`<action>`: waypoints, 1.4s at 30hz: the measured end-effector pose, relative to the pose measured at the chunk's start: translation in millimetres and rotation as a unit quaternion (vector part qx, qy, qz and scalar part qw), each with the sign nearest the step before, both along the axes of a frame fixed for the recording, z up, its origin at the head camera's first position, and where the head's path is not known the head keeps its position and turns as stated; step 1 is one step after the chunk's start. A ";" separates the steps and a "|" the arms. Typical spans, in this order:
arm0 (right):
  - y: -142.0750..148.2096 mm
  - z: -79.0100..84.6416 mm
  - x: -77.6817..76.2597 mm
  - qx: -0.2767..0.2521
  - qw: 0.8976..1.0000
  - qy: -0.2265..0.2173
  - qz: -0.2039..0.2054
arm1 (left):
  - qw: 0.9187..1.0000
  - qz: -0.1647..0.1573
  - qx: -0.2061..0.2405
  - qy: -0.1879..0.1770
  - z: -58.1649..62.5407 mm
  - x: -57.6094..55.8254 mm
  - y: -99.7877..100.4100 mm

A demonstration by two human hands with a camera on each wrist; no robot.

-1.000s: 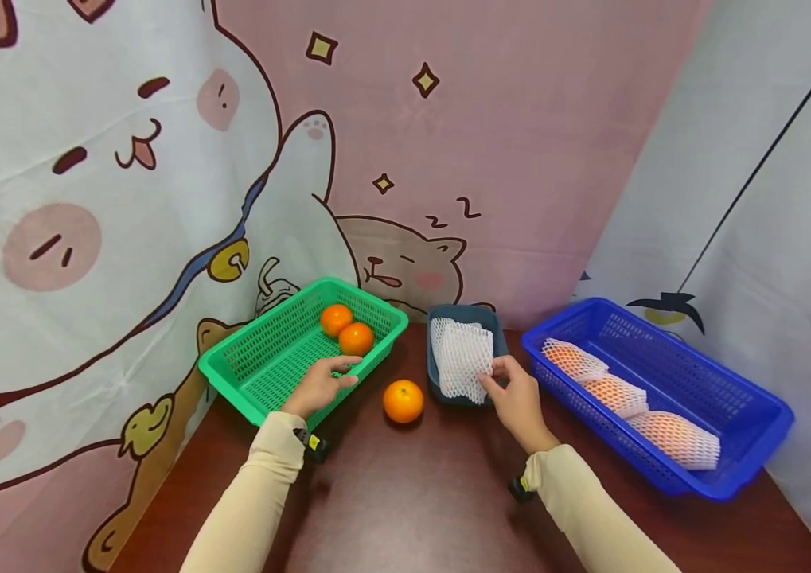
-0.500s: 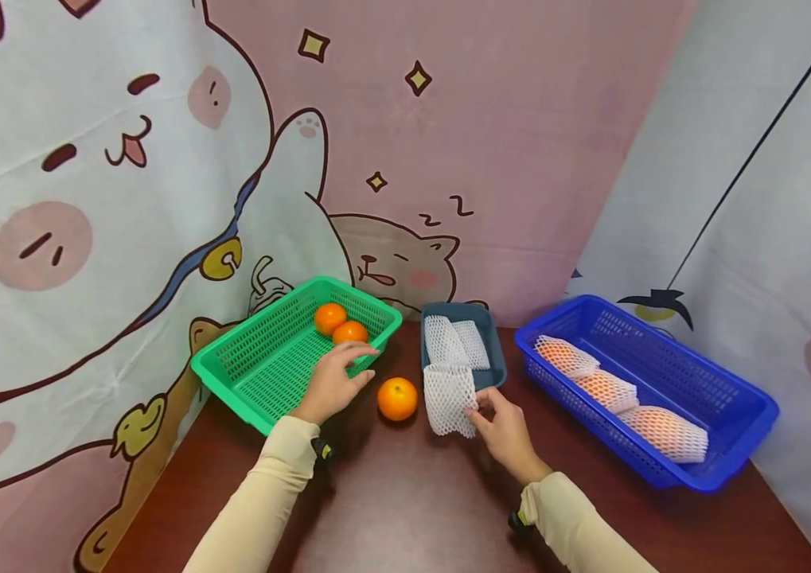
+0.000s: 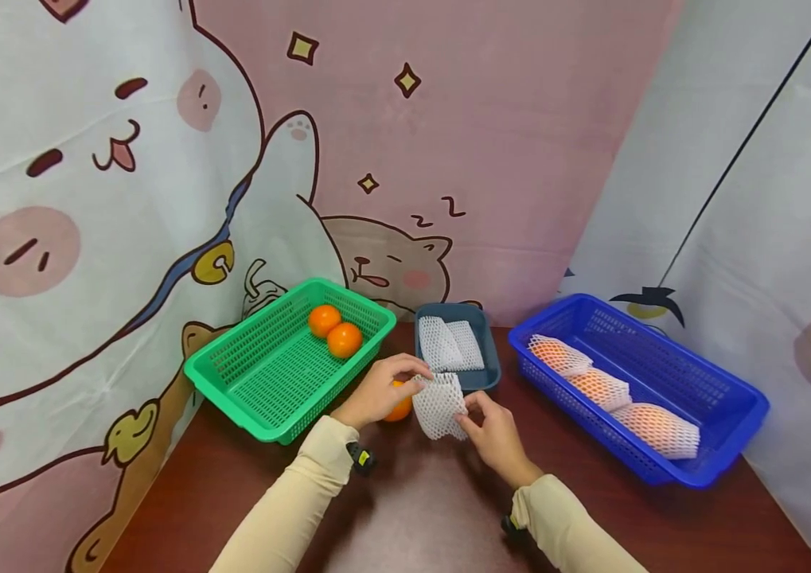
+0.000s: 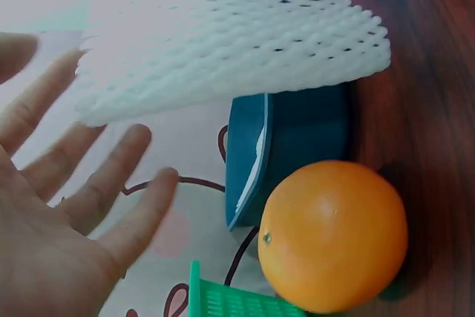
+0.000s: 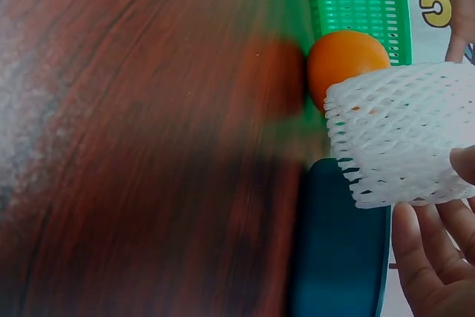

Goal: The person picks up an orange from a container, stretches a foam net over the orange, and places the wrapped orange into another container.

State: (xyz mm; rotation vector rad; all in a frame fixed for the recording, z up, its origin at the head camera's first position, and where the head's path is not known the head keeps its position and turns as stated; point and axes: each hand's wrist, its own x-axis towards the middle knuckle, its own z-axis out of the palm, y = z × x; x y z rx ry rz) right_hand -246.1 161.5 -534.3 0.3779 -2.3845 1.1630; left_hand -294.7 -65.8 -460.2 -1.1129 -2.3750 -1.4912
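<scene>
Between thumb and fingers my right hand [image 3: 497, 436] pinches the side of a white foam fruit net [image 3: 438, 407], held up over the table in front of the small dark blue basket [image 3: 493, 362]. My left hand [image 3: 376, 394] reaches in from the other side with its fingers spread; the left wrist view has the fingertips right at the edge of the net [image 4: 245, 50]. An orange [image 4: 334, 235] sits on the table beneath the left hand, partly hidden by it in the head view. More foam nets [image 3: 448, 344] lie flat inside the small basket.
On the left stands a green basket [image 3: 233, 418] with two oranges [image 3: 333, 330] at its far end. A blue basket [image 3: 734, 414] on the right holds several oranges in foam nets [image 3: 656, 430]. A printed cloth [image 3: 520, 159] hangs behind the brown table [image 3: 419, 509].
My right hand has drawn one foam net out of the small basket, toward me and slightly left. My left hand has moved right from the green basket to the net.
</scene>
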 end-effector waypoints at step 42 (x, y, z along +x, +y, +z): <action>-38.0 38.5 0.5 0.025 0.997 0.044 0.055 | 0.981 0.078 -0.179 0.023 -22.9 20.5 23.4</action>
